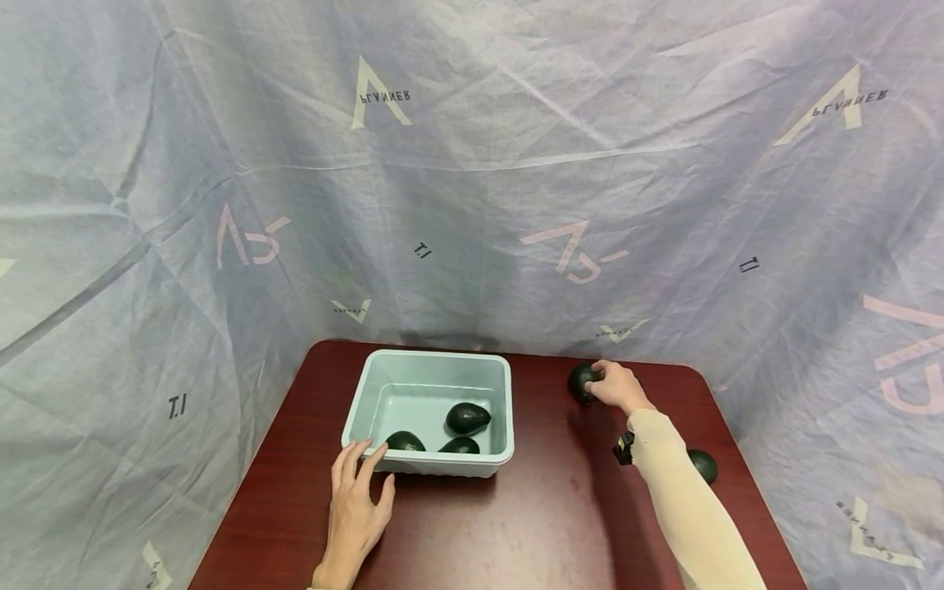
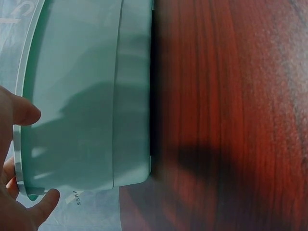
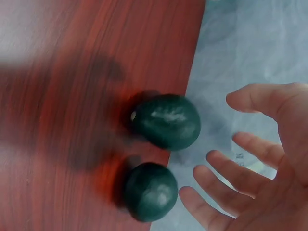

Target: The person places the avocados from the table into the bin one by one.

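A pale blue-green plastic bin (image 1: 428, 358) stands on the table with three dark avocados inside, one of them (image 1: 468, 419) lying at its right. My left hand (image 1: 357, 508) is at the bin's near left corner, its fingers spread over the rim (image 2: 19, 72) and the thumb in front of the outer wall. At the back right my right hand (image 1: 618, 387) reaches over an avocado (image 1: 583, 383). The right wrist view shows its fingers spread, apart from two avocados: a pear-shaped one (image 3: 168, 121) and a rounder-looking one (image 3: 150, 192).
Another avocado (image 1: 702, 465) lies near the table's right edge, partly behind the right sleeve (image 1: 674, 492). Reddish-brown wood makes up the tabletop (image 1: 531, 508). Grey printed fabric (image 1: 472, 197) hangs closely behind and along both sides of the table.
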{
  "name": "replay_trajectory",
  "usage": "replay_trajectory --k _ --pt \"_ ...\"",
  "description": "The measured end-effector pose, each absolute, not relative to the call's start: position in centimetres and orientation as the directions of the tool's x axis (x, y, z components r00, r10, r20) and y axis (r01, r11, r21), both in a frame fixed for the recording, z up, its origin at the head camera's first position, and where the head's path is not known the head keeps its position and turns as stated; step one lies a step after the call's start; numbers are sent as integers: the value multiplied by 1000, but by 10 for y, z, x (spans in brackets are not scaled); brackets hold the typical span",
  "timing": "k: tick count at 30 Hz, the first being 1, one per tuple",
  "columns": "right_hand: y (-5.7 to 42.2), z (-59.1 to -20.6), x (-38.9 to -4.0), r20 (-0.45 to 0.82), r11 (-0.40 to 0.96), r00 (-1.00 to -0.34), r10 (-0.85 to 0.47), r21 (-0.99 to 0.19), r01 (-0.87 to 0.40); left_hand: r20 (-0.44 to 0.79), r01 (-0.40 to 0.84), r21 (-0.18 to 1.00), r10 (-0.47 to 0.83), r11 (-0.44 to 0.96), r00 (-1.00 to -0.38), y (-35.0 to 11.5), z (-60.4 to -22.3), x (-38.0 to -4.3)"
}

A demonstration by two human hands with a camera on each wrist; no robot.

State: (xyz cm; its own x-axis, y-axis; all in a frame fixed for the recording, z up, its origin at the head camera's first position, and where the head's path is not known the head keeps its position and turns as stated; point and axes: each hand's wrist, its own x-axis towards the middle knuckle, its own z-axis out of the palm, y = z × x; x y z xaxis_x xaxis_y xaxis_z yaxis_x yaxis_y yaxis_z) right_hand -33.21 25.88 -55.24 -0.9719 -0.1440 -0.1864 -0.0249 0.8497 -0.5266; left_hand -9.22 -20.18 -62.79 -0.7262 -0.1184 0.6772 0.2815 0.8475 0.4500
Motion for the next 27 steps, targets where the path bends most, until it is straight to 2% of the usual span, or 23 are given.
replay_trajectory --k 15,27 --pt "290 -568 -329 -184 872 -981 63 -469 144 682 286 455 -123 843 -721 -202 -628 -92" --pt "306 -585 -326 -244 871 -962 127 -437 225 681 288 457 -122 842 -722 -202 -630 -93"
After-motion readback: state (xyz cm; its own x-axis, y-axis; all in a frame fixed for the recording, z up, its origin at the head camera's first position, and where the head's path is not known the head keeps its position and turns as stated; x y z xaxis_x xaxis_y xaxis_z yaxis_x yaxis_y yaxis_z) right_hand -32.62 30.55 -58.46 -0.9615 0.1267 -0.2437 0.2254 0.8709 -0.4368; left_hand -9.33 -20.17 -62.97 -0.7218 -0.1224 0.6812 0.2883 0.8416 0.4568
